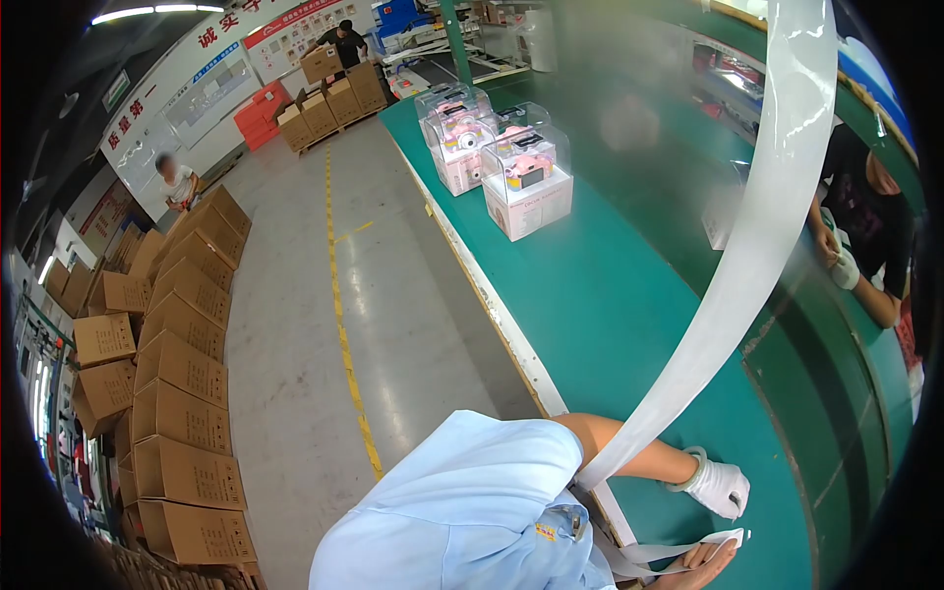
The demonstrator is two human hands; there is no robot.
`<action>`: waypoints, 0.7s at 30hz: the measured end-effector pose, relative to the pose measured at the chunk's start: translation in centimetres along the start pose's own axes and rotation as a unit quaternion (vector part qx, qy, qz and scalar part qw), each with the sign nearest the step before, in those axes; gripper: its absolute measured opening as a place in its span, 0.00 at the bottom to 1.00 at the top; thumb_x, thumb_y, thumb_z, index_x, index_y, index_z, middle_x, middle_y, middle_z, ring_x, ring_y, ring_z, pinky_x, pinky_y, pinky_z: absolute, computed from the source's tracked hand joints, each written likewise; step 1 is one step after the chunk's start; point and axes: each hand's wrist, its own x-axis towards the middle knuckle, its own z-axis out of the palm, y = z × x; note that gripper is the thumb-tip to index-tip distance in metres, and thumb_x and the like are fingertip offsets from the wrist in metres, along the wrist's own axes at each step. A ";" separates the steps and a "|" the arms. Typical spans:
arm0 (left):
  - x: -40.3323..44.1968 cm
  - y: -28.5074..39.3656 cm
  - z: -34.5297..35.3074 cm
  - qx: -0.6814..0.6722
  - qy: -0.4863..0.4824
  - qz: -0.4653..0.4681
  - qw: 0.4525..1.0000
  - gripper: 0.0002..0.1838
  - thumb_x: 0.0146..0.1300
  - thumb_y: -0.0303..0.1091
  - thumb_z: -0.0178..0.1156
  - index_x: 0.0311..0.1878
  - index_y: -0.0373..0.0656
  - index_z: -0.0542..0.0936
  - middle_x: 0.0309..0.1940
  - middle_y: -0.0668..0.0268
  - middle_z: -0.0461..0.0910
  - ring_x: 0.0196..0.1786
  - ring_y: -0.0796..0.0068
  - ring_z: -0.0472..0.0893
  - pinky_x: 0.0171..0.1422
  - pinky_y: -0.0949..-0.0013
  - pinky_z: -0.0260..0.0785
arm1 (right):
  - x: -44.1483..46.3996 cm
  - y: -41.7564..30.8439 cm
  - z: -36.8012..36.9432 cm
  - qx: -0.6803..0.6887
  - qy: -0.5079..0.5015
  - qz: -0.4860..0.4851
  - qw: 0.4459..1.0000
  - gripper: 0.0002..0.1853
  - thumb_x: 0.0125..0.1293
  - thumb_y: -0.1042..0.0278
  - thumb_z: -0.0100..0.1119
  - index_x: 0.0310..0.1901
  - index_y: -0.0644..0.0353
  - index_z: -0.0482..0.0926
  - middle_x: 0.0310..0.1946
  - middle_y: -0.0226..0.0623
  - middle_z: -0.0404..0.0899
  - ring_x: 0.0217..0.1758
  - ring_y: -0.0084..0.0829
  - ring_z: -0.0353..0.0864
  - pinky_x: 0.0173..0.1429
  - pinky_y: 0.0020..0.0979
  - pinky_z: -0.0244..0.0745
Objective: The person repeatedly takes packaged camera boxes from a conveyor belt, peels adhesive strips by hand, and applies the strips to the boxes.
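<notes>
My left hand [718, 490], in a white glove, is over the green tabletop with its fingers curled. What it holds, if anything, is hidden. Below it, at the bottom edge of the view, my right hand [700, 567] pinches the end of a strip of clear plastic film [723, 285]. The film hangs from the top right, passes over my left forearm, and loops near the table's edge towards my right hand. White material covers the right fingertips, and part of that hand is cut off by the frame.
Boxed pink toy cameras under clear covers [528, 187] stand farther along the green table [610, 285]. Across it, behind a hazy clear sheet, a person with a gloved hand [844, 267] works. Open cartons [187, 403] line the floor at left. Two more people are in the background.
</notes>
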 end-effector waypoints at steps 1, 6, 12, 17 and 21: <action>0.0 0.0 0.0 0.001 -0.001 0.001 1.000 0.10 0.47 0.34 0.58 0.31 0.41 0.83 0.33 0.60 0.81 0.37 0.64 0.81 0.41 0.68 0.72 | -0.1 -0.1 0.3 0.002 0.009 -0.002 1.000 0.22 0.65 0.60 0.53 0.54 0.69 0.68 0.33 0.37 0.70 0.28 0.24 0.66 0.28 0.22 0.59; 0.0 0.3 0.0 -0.001 0.003 -0.011 1.000 0.10 0.47 0.34 0.58 0.30 0.41 0.83 0.32 0.60 0.81 0.37 0.64 0.81 0.40 0.67 0.72 | -0.5 -0.7 1.1 -0.017 0.031 0.000 0.999 0.24 0.64 0.59 0.54 0.54 0.69 0.68 0.35 0.39 0.71 0.30 0.26 0.68 0.30 0.23 0.62; -0.2 -0.5 0.3 0.029 0.004 0.030 0.999 0.10 0.47 0.34 0.58 0.30 0.41 0.83 0.30 0.60 0.80 0.35 0.64 0.80 0.39 0.67 0.72 | 0.2 0.7 -0.1 -0.057 0.045 -0.023 0.997 0.29 0.64 0.54 0.53 0.58 0.70 0.65 0.48 0.49 0.71 0.44 0.37 0.74 0.43 0.29 0.70; -2.6 0.4 -2.9 0.266 -0.035 0.161 0.950 0.13 0.47 0.40 0.58 0.36 0.47 0.83 0.40 0.61 0.80 0.42 0.61 0.78 0.44 0.61 0.71 | 0.1 0.3 -0.3 -0.038 0.046 0.012 0.998 0.30 0.64 0.52 0.53 0.58 0.70 0.65 0.45 0.46 0.70 0.38 0.32 0.71 0.38 0.28 0.66; -7.3 1.8 -8.1 0.436 -0.034 0.059 0.897 0.19 0.49 0.48 0.59 0.44 0.53 0.80 0.51 0.67 0.72 0.54 0.66 0.71 0.57 0.50 0.57 | 0.7 0.7 -2.1 0.012 -0.025 0.005 1.000 0.24 0.65 0.54 0.52 0.52 0.69 0.68 0.32 0.36 0.69 0.28 0.24 0.65 0.32 0.23 0.60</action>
